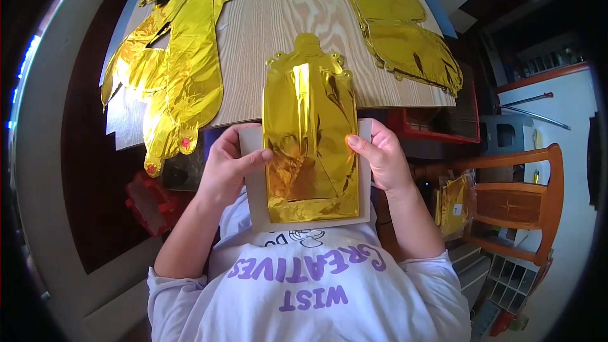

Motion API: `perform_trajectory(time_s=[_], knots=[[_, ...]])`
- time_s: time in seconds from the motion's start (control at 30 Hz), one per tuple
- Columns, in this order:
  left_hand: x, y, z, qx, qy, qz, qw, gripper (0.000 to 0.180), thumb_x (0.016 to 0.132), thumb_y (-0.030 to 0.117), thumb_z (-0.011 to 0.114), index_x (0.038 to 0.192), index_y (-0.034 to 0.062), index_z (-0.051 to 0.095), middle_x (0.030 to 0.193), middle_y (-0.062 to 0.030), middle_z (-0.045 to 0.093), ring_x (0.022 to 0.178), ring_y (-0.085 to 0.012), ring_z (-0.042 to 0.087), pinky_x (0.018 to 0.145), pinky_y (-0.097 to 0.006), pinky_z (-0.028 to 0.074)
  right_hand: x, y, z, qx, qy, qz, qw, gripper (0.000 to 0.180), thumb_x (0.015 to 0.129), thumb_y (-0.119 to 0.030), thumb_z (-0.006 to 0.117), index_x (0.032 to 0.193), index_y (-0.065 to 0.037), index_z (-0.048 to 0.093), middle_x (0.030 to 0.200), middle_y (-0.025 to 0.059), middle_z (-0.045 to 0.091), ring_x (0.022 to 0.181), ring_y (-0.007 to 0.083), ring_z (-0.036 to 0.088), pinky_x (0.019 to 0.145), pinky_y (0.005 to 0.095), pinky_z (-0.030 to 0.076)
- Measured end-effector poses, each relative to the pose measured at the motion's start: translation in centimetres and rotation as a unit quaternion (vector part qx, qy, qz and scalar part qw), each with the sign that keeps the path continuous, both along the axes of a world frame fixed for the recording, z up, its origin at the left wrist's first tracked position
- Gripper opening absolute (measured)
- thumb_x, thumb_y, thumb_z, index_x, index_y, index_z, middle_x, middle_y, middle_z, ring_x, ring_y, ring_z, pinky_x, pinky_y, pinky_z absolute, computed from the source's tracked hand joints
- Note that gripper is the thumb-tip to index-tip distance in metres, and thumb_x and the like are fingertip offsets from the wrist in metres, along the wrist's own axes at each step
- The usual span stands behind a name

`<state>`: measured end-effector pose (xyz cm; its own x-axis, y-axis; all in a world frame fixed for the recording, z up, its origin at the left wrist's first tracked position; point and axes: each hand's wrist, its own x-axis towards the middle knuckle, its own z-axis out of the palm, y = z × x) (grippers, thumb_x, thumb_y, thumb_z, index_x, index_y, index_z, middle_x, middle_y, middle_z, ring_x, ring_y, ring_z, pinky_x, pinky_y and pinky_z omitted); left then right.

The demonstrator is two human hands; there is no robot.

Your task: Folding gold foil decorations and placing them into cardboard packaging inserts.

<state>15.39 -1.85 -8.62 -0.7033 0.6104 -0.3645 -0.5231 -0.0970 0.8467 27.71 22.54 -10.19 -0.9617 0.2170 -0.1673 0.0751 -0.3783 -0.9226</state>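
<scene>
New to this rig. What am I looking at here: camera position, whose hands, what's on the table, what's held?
One picture, from a fisheye camera on the person's head looking down, so edges bend. No machine: two bare hands. The left hand and right hand hold a pale card with a flat gold foil balloon laid on it, thumbs pressing the foil. Beyond is a wooden table with more flat gold foil balloons, left and right. A wooden chair stands at right.
</scene>
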Motion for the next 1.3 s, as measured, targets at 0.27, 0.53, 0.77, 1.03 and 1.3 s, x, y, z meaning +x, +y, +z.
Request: perform_trajectory(time_s=[0.27, 0.53, 0.77, 1.03, 1.3], knots=[[-0.4, 0.7, 2.0, -0.093, 0.255, -0.028, 0.962, 0.077, 0.079, -0.003, 0.070, 0.142, 0.0040, 0.028, 0.080, -0.0009, 0.059, 0.073, -0.0063, 0.056, 0.068, -0.020, 0.045, 0.0, -1.2, 1.6, 0.058, 0.045, -0.086, 0.994, 0.044, 0.091, -0.010, 0.062, 0.129, 0.005, 0.045, 0.120, 0.0088, 0.059, 0.102, 0.0113, 0.057, 0.091, 0.0237, 0.045], [-0.7, -0.5, 2.9, -0.063, 0.404, -0.058, 0.911, 0.040, 0.081, -0.005, 0.068, 0.119, 0.0020, 0.060, 0.083, 0.0002, 0.066, 0.068, -0.0007, 0.054, 0.060, -0.017, 0.042, 1.2, 1.2, 2.3, 0.301, 0.145, 0.000, 0.942, 0.045, 0.089, -0.006, 0.063, 0.131, -0.004, 0.049, 0.123, 0.0046, 0.060, 0.103, 0.0119, 0.060, 0.087, 0.0229, 0.048], [0.3, -0.8, 5.0, -0.130, 0.355, -0.060, 0.924, 0.021, 0.081, 0.004, 0.073, 0.100, 0.0011, 0.064, 0.078, 0.0005, 0.069, 0.066, 0.0009, 0.055, 0.059, -0.016, 0.044, 1.3, 1.5, 5.8, 0.181, 0.011, 0.073, 0.981, 0.025, 0.082, -0.002, 0.069, 0.107, -0.004, 0.063, 0.090, -0.0030, 0.062, 0.079, 0.0012, 0.055, 0.069, 0.0182, 0.045], [0.2, -1.4, 5.7, -0.162, 0.353, -0.072, 0.919, 0.015, 0.083, 0.009, 0.073, 0.084, 0.0014, 0.061, 0.067, 0.0036, 0.061, 0.061, 0.0011, 0.049, 0.052, -0.016, 0.040, 0.2, 2.9, 6.3, 0.039, -0.056, 0.144, 0.987, 0.013, 0.078, 0.000, 0.072, 0.089, -0.003, 0.065, 0.083, -0.0044, 0.061, 0.071, 0.0007, 0.051, 0.065, 0.0177, 0.041], [-0.5, -0.8, 4.2, -0.154, 0.243, -0.037, 0.957, 0.017, 0.084, 0.014, 0.072, 0.084, 0.0013, 0.060, 0.071, 0.0043, 0.058, 0.065, -0.0004, 0.048, 0.054, -0.018, 0.040, -1.2, 2.0, 3.8, 0.121, 0.040, 0.053, 0.990, 0.011, 0.079, -0.006, 0.070, 0.089, -0.002, 0.067, 0.088, 0.0000, 0.058, 0.078, 0.0067, 0.052, 0.075, 0.0203, 0.040]])
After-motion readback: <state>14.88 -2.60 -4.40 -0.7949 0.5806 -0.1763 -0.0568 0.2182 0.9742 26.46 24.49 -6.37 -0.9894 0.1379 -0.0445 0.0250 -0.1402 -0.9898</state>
